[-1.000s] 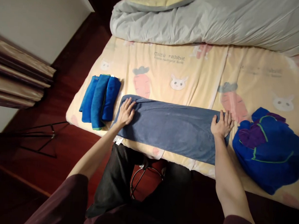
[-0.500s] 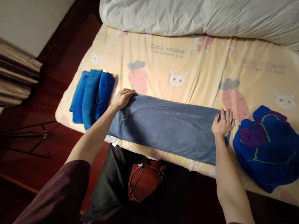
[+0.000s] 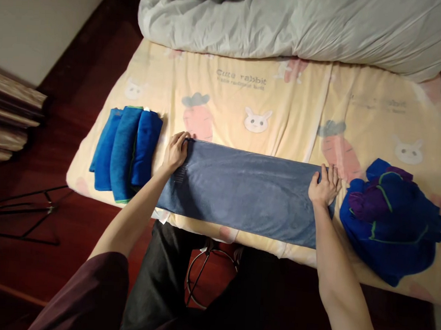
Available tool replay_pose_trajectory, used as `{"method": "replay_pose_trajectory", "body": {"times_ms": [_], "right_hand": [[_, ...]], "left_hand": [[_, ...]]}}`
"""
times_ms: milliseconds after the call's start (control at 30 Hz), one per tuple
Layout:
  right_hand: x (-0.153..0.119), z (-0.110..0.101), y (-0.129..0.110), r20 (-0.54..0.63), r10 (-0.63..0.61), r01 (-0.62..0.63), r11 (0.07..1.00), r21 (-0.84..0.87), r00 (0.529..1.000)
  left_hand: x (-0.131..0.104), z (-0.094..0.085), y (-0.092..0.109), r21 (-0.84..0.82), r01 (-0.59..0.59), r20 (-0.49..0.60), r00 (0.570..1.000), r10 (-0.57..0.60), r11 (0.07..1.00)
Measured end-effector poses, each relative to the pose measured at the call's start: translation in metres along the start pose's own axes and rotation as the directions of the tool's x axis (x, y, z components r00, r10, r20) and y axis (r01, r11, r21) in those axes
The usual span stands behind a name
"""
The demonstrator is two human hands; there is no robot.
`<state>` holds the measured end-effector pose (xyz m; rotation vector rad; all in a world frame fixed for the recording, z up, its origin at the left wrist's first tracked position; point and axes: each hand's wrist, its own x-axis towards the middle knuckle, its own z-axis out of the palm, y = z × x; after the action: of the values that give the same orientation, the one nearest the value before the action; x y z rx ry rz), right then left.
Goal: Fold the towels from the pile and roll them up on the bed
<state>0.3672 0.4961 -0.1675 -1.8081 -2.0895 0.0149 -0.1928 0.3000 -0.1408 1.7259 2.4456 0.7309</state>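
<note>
A grey-blue towel (image 3: 241, 190), folded into a long strip, lies flat along the near edge of the bed. My left hand (image 3: 177, 153) rests on its left end at the far corner, fingers stretched over the cloth and slightly bent. At the right end, my right hand (image 3: 325, 184) presses down with its fingers spread. Left of the towel sit several rolled or folded blue cloths (image 3: 127, 150) side by side. A loose heap of blue cloth (image 3: 397, 238) with green edging and a purple piece (image 3: 366, 202) lies just beyond my right hand.
The bed has a yellow sheet (image 3: 223, 106) with rabbits and carrots. A bunched grey quilt (image 3: 287, 25) lies across its far side. A black stand (image 3: 36, 214) is on the dark red floor at left, near a curtain (image 3: 8, 119). A round metal frame (image 3: 200, 277) shows between my legs.
The long crease near the towel's far left edge has flattened out. My left hand's fingers have bent a little more at the corner; my right hand stays at the other end. The view has shifted slightly.
</note>
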Motion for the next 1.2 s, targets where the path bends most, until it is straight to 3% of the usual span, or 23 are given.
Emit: {"method": "replay_pose_trajectory", "body": {"times_ms": [133, 300, 400, 567, 700, 867, 1000, 1100, 1200], "right_hand": [[0.0, 0.002, 0.003, 0.013, -0.002, 0.002, 1.0, -0.006, 1.0], [0.001, 0.005, 0.006, 0.012, -0.012, 0.012, 1.0, -0.01, 1.0], [0.0, 0.002, 0.004, 0.019, -0.009, 0.009, 1.0, -0.018, 1.0], [-0.002, -0.01, -0.004, 0.067, -0.004, 0.006, 0.999, -0.038, 0.998], [-0.002, -0.009, -0.002, 0.075, -0.005, 0.009, 0.999, -0.053, 0.997], [0.0, 0.002, 0.009, 0.113, 0.0, 0.011, 0.995, -0.095, 0.994], [0.002, 0.001, 0.009, 0.136, 0.004, 0.012, 0.993, -0.118, 0.991], [0.002, -0.009, -0.001, 0.143, 0.003, 0.015, 0.992, -0.124, 0.99], [-0.013, -0.022, -0.011, 0.057, 0.022, -0.017, 0.995, -0.099, 0.998]], "left_hand": [[-0.027, -0.005, 0.001, 0.061, -0.019, 0.123, 0.992, 0.012, 0.998], [-0.021, -0.007, -0.005, 0.168, 0.016, 0.197, 0.979, -0.049, 0.986], [-0.019, -0.008, 0.001, 0.194, 0.0, 0.18, 0.983, -0.036, 0.981], [-0.035, -0.009, 0.013, 0.167, -0.078, 0.099, 0.993, 0.061, 0.983], [-0.041, -0.005, 0.003, 0.093, -0.13, 0.129, 0.985, 0.117, 0.987], [-0.025, 0.002, -0.018, 0.1, -0.139, 0.154, 0.98, 0.123, 0.985], [-0.021, 0.005, -0.013, 0.108, -0.12, 0.141, 0.984, 0.105, 0.987], [-0.039, 0.002, 0.001, 0.118, -0.063, 0.1, 0.994, 0.051, 0.991], [-0.077, -0.003, 0.01, 0.134, 0.0, 0.082, 0.997, -0.011, 0.991]]}}
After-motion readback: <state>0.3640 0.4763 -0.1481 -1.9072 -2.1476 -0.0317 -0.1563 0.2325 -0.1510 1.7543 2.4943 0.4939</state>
